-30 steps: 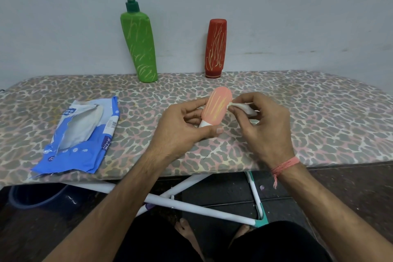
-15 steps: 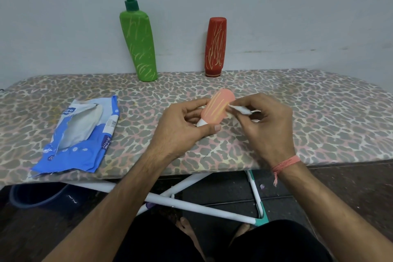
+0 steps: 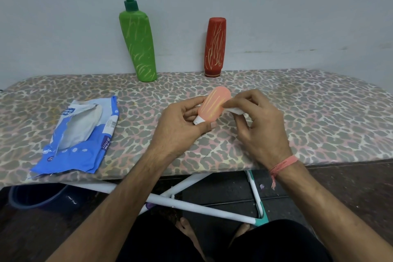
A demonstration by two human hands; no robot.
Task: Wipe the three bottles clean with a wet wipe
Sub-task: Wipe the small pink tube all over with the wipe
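left hand fingers curled round small orange bottle, right hand pinching folded wet wipe against its side

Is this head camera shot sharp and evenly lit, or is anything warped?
Head view: soft, even light, no glare; the peach bottle and both hands are sharp; wide-angle distortion bows the board's far edge and tilts the green pump bottle.

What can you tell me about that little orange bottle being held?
The orange bottle is small, rounded and peach-orange, streaked with yellowish scribbles; it looks plastic. Its white cap points down toward the person, so it tilts with the base up. The left hand grips its lower end above the patterned board. The right hand presses a white wipe against its side.
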